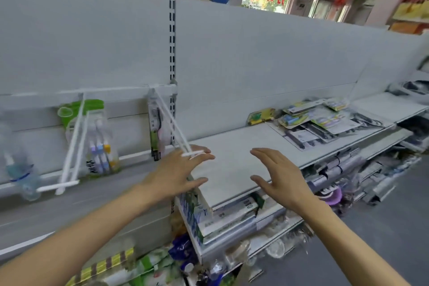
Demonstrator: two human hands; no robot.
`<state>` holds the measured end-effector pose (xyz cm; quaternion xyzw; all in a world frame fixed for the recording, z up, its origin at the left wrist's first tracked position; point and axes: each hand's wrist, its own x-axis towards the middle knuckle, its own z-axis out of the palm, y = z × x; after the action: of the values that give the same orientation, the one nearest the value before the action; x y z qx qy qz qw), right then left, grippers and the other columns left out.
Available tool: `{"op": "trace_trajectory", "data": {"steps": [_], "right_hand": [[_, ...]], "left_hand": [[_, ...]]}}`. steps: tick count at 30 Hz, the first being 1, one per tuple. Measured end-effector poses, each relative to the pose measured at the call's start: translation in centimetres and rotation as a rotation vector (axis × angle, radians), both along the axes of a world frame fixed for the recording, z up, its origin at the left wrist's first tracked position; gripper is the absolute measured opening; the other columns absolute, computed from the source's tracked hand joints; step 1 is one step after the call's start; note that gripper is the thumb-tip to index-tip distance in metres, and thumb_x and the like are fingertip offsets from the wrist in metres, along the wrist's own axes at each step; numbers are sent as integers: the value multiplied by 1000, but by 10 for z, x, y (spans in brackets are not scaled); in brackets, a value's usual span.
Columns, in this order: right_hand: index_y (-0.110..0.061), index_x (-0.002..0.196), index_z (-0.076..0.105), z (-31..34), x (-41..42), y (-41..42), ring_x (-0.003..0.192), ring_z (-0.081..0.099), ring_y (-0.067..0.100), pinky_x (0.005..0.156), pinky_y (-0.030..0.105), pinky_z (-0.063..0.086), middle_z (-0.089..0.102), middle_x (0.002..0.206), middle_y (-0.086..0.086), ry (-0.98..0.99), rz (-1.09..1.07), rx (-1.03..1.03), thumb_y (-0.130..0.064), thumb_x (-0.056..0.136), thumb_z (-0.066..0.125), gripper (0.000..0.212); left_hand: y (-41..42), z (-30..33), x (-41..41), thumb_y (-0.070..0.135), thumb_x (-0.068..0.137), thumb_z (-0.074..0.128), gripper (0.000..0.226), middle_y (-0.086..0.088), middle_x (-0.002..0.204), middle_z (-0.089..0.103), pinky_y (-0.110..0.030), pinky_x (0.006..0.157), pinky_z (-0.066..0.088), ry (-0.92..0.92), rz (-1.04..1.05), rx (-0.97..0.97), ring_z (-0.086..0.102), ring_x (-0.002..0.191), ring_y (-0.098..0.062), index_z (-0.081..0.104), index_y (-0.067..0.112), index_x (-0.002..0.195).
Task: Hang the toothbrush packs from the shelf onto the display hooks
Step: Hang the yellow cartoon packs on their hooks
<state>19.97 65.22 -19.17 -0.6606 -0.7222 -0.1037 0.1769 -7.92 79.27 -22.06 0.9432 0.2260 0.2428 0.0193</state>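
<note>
Both hands are hovering with fingers spread wide, holding nothing: the left hand [175,173] is passing behind the tip of a white display hook [173,123], the right hand [277,174] is floating over the bare front stretch of the shelf [232,146]. Toothbrush packs [322,118] are lying heaped at the shelf's far right end, and one hanging pack [155,127] is sitting on that hook near the panel.

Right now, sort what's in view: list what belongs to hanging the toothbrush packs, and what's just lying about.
Job:
loose toothbrush packs piled on the shelf
display hooks
hung toothbrush pack
left hand and right hand, both open

Lying about:
water bottle
boxes on the lower shelf
</note>
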Motion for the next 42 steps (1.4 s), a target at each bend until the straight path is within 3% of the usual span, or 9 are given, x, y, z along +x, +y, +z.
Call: {"op": "trace_trajectory", "data": {"steps": [4,9,14,19,26,29,34,38,42], "right_hand": [[-20,145,47,-4,74,35,135,46,17,102,31,45,50,147,-5,-13,-46,-19,-42,93,64,59],[-19,148,40,-8,169,89,135,44,23,97,39,47,45,150,0,118,-202,-89,-37,97,58,57],[-9,143,45,-7,265,131,123,52,31,88,41,49,53,138,11,195,-262,-119,-27,97,59,51],[-10,144,46,-9,331,168,111,62,30,83,37,50,65,125,15,504,-276,-203,-27,95,63,55],[-24,138,54,-12,363,193,88,64,18,70,29,49,74,105,6,709,-170,-258,-30,95,64,46],[-23,139,55,-15,364,198,91,66,17,74,29,49,74,103,2,900,-160,-304,-26,93,64,47],[-14,141,51,-23,357,203,87,67,11,74,22,50,72,104,3,1316,-134,-364,-7,90,64,53],[-21,136,59,-36,361,202,108,68,18,103,44,51,67,127,2,1464,-128,-276,-10,88,65,50],[-27,111,75,-39,361,192,98,73,17,95,45,56,76,108,-2,1491,-125,-73,-32,87,74,24]], "left_hand": [[28,-1,60,57,93,53,52,9,143,50,-32,106,42,-36,36,60,46,130,-11,49,32,139],[51,-1,149,56,93,54,51,14,145,45,-29,104,43,-50,138,39,44,131,-9,45,36,139],[74,-5,245,51,92,56,52,15,146,42,-27,102,43,-37,248,-9,42,132,-10,43,36,140],[118,-5,332,40,89,64,58,2,149,42,-36,100,46,4,359,-20,43,134,-21,46,24,142],[156,-19,399,27,77,75,68,-8,134,53,-43,97,50,110,483,27,47,124,-29,50,13,139],[160,-22,414,23,72,79,66,-8,122,58,-42,90,52,115,594,47,50,114,-33,55,15,133],[176,-20,421,13,58,87,38,-1,87,65,-35,71,52,160,697,214,60,84,-28,72,19,93],[177,-11,421,0,55,81,37,2,84,63,-32,72,49,171,715,153,61,80,-24,71,21,83],[163,3,409,-2,75,65,25,-4,94,62,-33,63,45,-52,690,17,60,86,-27,63,14,94]]}}
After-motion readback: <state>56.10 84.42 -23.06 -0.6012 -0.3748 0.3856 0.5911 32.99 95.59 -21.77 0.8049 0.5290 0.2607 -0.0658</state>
